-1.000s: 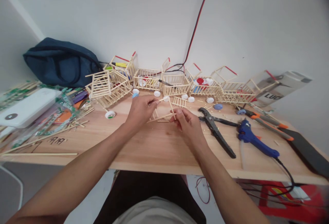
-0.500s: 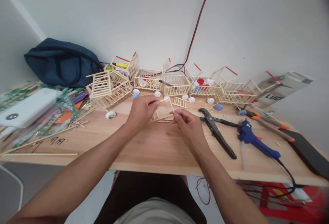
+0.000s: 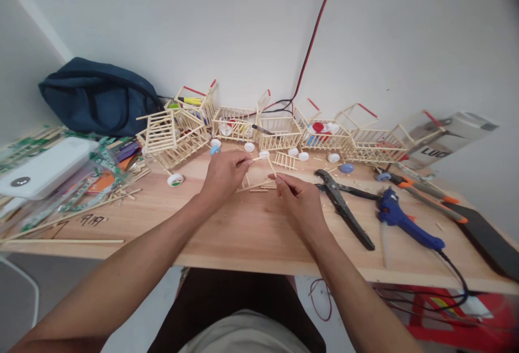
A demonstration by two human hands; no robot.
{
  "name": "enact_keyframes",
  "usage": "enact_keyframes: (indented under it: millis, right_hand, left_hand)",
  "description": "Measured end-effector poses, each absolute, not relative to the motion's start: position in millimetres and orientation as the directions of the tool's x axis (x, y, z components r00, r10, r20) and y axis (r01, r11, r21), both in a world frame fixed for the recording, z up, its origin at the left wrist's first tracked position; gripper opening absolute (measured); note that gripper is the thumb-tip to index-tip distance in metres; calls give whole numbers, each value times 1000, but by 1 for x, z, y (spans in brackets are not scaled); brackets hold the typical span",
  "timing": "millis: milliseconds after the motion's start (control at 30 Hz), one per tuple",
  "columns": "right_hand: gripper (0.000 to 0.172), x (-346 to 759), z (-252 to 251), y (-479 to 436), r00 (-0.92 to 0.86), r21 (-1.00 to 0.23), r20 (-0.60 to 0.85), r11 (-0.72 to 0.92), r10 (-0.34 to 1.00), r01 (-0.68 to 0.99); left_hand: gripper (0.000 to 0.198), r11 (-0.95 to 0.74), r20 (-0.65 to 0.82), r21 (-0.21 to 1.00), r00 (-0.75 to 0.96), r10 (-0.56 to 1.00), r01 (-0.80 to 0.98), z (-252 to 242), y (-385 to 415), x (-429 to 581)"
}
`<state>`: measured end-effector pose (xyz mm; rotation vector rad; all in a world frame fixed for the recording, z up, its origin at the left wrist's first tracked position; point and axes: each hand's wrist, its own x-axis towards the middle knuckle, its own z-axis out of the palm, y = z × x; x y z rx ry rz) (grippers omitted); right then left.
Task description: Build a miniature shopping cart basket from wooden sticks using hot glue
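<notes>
My left hand point(image 3: 222, 173) and my right hand point(image 3: 299, 200) meet over the middle of a wooden table point(image 3: 251, 234). Both pinch parts of a small frame of thin wooden sticks point(image 3: 259, 172). The left fingers close on a stick that points right toward a white bottle cap point(image 3: 264, 154). The right fingertips grip the lower end of a slanted stick. A row of small stick-built carts point(image 3: 284, 128) with red handles stands along the wall behind the hands.
Black pliers point(image 3: 343, 207), a blue glue gun point(image 3: 403, 223) with its cord and an orange-handled tool point(image 3: 424, 191) lie to the right. A dark blue bag point(image 3: 95, 96), a white box point(image 3: 38, 166) and packets of sticks fill the left. Loose caps lie near the carts.
My right hand has shifted slightly along the slanted stick while my left hand has kept its grip. The view has drifted a little.
</notes>
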<state>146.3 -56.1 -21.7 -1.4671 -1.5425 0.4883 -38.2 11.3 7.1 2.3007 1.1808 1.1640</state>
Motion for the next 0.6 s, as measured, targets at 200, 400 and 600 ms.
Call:
enact_keyframes:
  millis: [200, 400, 600]
  right_hand:
    - [33, 147, -23, -56, 103, -742, 390, 246, 915, 624]
    - [32, 148, -23, -57, 68, -715, 409, 274, 910, 643]
    - [32, 149, -23, -57, 58, -687, 426, 281, 903, 670]
  left_hand:
    - [18, -608, 521, 580, 327, 788, 542, 5, 13, -38]
    - [17, -612, 529, 570, 325, 784, 549, 4, 13, -38]
    - [16, -625, 543, 558, 330, 773, 546, 4, 13, -38]
